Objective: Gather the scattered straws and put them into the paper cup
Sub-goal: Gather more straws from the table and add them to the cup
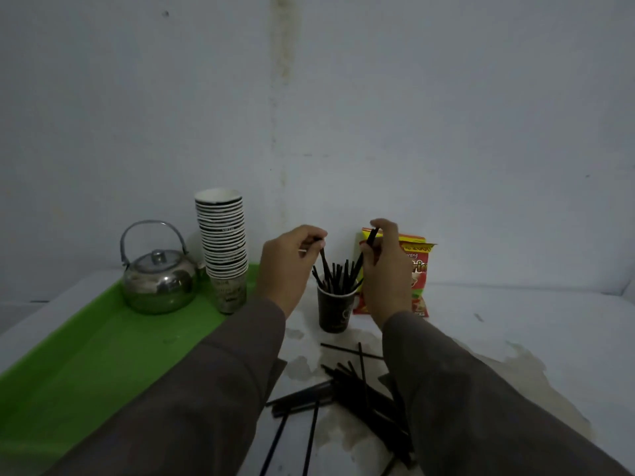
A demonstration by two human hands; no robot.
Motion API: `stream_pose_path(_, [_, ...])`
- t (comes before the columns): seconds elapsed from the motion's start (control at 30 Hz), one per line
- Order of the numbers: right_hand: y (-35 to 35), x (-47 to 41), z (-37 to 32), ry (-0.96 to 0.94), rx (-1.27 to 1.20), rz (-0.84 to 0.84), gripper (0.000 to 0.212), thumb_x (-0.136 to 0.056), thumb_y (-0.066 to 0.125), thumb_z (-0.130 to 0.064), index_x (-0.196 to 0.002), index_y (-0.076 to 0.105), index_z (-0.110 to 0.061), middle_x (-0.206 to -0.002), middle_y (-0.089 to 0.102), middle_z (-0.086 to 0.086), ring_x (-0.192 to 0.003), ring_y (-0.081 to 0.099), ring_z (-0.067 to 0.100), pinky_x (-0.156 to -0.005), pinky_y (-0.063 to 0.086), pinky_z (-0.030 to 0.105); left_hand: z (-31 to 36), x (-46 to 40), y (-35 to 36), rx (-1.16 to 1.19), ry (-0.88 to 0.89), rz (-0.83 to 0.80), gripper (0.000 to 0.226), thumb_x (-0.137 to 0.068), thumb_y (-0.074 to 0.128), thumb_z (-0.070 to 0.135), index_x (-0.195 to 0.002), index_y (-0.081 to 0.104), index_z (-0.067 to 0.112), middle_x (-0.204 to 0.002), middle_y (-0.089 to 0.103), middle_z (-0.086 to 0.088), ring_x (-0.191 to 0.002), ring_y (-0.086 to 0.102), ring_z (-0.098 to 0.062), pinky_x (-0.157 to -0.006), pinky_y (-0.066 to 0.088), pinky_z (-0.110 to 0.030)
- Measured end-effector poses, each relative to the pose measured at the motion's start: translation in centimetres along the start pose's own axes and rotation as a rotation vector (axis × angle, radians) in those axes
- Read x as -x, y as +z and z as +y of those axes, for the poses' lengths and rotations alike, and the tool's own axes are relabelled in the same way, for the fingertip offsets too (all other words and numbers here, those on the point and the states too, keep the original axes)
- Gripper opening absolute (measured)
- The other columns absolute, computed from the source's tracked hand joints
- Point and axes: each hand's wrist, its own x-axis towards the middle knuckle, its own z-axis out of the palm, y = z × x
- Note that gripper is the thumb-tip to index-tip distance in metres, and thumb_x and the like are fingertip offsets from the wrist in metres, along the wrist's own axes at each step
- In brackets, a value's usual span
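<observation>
Black straws stand near-upright in cup; left hand, right hand each pinch one.

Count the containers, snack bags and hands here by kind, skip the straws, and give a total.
Kettle: 1
Stack of paper cups: 1
Dark paper cup holding straws: 1
Snack bags: 2
Hands: 2, left hand, right hand
Green tray: 1
Total: 8

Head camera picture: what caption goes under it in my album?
Both hands, left and right, lower black straws into the paper cup.
</observation>
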Motion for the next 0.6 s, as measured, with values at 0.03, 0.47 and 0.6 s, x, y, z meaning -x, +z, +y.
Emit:
stream_pose_path(0.03, [0.4,0.1,0.5,0.008,0.02,-0.031,0.033,-0.092,0.046,-0.008,-0.117,0.039,-0.028,-0.081,0.058,-0.003,-0.073,0.057,0.012,-0.061,0.042,0.021,-0.5,0.2,0.3,-0.016,-0.018,-0.019,0.015,-0.082,0.066,0.01,-0.088,0.069,0.023,-0.076,0.067,0.007,-0.069,0.059,0.011,-0.063,0.047,-0.003])
stream_pose_path(0.47, [1.1,1.3,1.0,-0.089,0.268,-0.161,0.027,-0.092,0.046,-0.011,-0.115,0.059,-0.008,-0.11,0.065,0.014,-0.103,0.056,0.024,-0.088,0.039,0.026,-1.3,2.2,1.3,-0.286,0.078,-0.23,0.027,-0.09,0.054,0.01,-0.115,0.062,0.006,-0.116,0.067,-0.01,-0.111,0.052,-0.025,-0.095,0.037,-0.027])
stream_pose_path(0.6, [-0.8,2.6,-0.9,-0.087,0.155,-0.023,0.024,-0.091,0.048,-0.011,-0.109,0.063,-0.011,-0.105,0.067,0.008,-0.097,0.055,0.016,-0.084,0.038,0.021,0.9,3.2,0.2,-0.233,0.114,-0.124,0.027,-0.091,0.054,0.011,-0.116,0.061,0.009,-0.117,0.065,-0.007,-0.112,0.052,-0.02,-0.096,0.036,-0.023])
